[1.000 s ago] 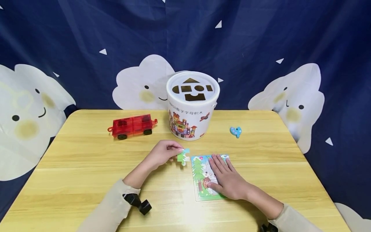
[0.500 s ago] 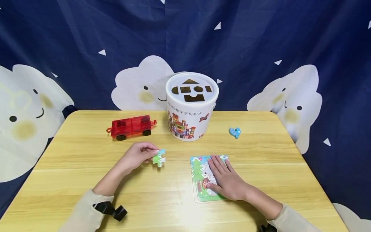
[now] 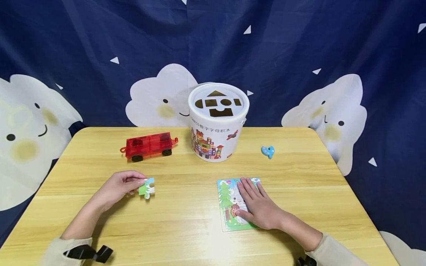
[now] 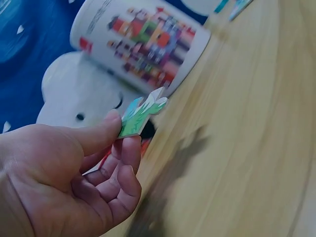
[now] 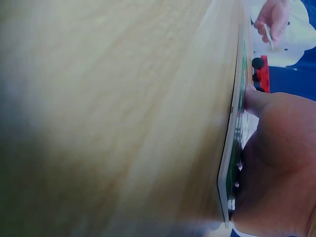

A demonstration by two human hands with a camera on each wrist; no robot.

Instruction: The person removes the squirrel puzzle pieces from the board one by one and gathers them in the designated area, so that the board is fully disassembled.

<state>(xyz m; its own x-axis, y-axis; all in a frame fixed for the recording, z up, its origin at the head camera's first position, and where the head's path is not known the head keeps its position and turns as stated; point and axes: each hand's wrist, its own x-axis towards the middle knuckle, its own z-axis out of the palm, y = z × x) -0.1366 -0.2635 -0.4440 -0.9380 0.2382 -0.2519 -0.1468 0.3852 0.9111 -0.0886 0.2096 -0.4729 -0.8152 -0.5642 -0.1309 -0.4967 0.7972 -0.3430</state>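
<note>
Between thumb and fingers, my left hand (image 3: 118, 188) pinches a puzzle piece (image 3: 147, 188) in green, white and light blue, above the table on the left side. In the left wrist view the piece (image 4: 140, 114) is held by its edge, with its knobs pointing away from the palm and a shadow below. My right hand (image 3: 261, 207) lies flat with straight fingers on the jigsaw puzzle (image 3: 226, 201), which shows a green tree and a white animal. The hand covers the puzzle's right part, so I cannot see what lies under it.
Behind the hands stands a white bucket (image 3: 216, 125) with shaped holes in its lid. A red toy wagon (image 3: 148, 146) is to its left, and a small blue toy piece (image 3: 267, 151) to its right. A dark blue cloth hangs past the table's far edge.
From beside the puzzle, my left hand has moved left and slightly nearer, carrying the puzzle piece. My right hand has stayed on the puzzle.
</note>
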